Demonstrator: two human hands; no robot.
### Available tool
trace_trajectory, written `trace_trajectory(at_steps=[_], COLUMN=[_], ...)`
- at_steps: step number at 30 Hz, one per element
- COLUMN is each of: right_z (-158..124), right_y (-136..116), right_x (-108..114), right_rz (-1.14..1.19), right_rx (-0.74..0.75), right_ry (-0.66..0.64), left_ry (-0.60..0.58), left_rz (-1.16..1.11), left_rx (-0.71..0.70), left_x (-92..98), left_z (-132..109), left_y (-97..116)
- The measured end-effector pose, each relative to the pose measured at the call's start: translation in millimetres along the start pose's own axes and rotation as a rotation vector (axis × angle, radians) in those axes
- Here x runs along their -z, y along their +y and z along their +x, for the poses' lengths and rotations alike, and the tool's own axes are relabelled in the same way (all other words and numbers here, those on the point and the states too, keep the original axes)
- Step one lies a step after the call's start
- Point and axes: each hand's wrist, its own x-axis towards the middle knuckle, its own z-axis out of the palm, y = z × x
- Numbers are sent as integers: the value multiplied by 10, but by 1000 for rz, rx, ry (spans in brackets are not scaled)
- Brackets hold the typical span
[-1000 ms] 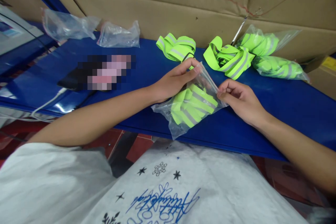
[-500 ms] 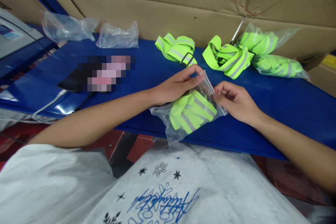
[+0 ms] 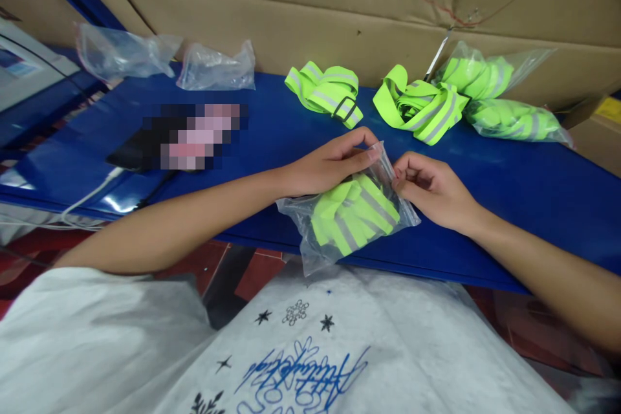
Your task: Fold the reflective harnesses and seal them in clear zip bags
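Note:
A clear plastic bag [image 3: 334,229] with a folded neon-green reflective strap [image 3: 356,213] inside lies at the near edge of the blue table [image 3: 509,187]. My left hand [image 3: 330,165] pinches the bag's top edge from the left. My right hand [image 3: 431,191] pinches the same edge from the right, fingers curled. The two hands sit close together over the bag's mouth.
Two loose green straps [image 3: 327,90] [image 3: 420,107] and two filled bags [image 3: 504,97] lie at the back against cardboard [image 3: 339,6]. Empty crumpled bags [image 3: 216,68] rest at the back left. A dark phone with a white cable [image 3: 140,149] lies at the left.
Both hands and the bag have come a little nearer to me and lower. My right hand has slid left along the bag's top edge, closer to my left hand.

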Motion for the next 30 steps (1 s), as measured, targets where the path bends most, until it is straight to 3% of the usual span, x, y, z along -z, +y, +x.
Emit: trace_trajectory(at_steps=[12, 19, 30], right_z=[-27, -30, -62], right_y=[16, 55, -22], right_x=[-3, -2, -6], right_rz=[-23, -78, -168], right_rx=[1, -13, 49], right_ry=[19, 10, 0], left_ry=[-136, -8, -49], left_rz=[105, 196, 259], left_rx=[-19, -94, -91], left_x=[31, 69, 96], left_z=[-10, 15, 7], left_y=[-3, 10, 24])
